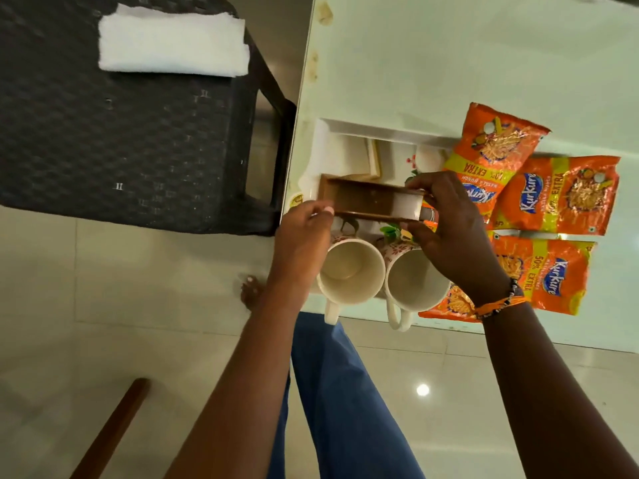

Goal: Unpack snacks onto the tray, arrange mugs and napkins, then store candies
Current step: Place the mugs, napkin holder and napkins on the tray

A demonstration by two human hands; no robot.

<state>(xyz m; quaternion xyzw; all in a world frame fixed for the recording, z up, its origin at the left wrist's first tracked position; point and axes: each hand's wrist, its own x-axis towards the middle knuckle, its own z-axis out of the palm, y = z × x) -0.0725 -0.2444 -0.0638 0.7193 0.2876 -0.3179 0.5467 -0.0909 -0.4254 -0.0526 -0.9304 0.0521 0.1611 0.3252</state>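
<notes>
1. Head view: three orange packets (pixel 560 195) read "Kurkure" and "EXTRA"; one shows "50%".
2. My left hand (pixel 304 240) and right hand (pixel 453 229) each grip an end of a brown wooden holder (pixel 373 200) above the white tray (pixel 363 129); its contents are hard to make out.
3. Two mugs (pixel 351 271) stand side by side at the table (pixel 449 63) edge, partly behind my hands.
4. White napkins (pixel 173 41) lie on a dark chair (pixel 121 133).

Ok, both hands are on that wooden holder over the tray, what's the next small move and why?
Probably lower the holder onto the bare part of the tray beyond the mugs. The left hand and right hand grip its two ends above the tray. It looks nearly empty, and the napkins lie on the chair, so it should be set down before filling.
</notes>
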